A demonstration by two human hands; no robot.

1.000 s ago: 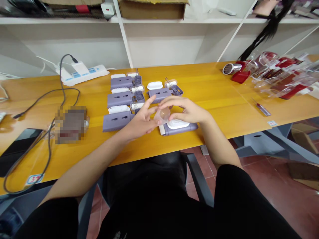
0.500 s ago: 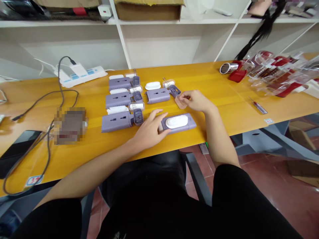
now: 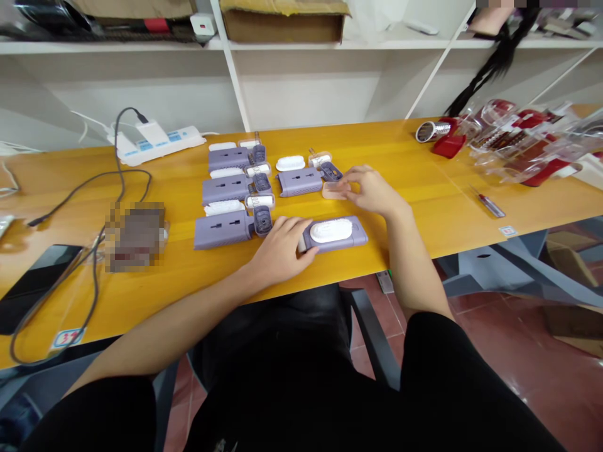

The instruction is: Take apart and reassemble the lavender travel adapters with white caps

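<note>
Head view: a flat, oblong purple plastic unit is laid near the front edge of the yellow-brown wooden desk, a white oval plastic piece set on its upper face. Its left end is held by the left hand, the grip narrow, with thumb on the near side and fingers bent over the far side. Just beyond it, a small translucent pinkish plastic tray is touched at its right end by the fingertips of the right hand; whether it is pinched by that grip or merely brushed cannot be told. Close behind the tray a dark-purple oval frame is seen, with a purple plastic casing with two dark slots to its left; farther left, three similar purple casings are ranged in a column. Well apart, a white power strip and a black phone are placed on the left, a slim screwdriver-like tool on the right. The tray could be tipped or pushed into the frame if it were caught by the right fingertips as they are lifted; the unit could be swung round or sent toward the front edge if force were put on its left end alone, its right end being unheld; and the white piece could be shaken loose if it is not fastened.
</note>
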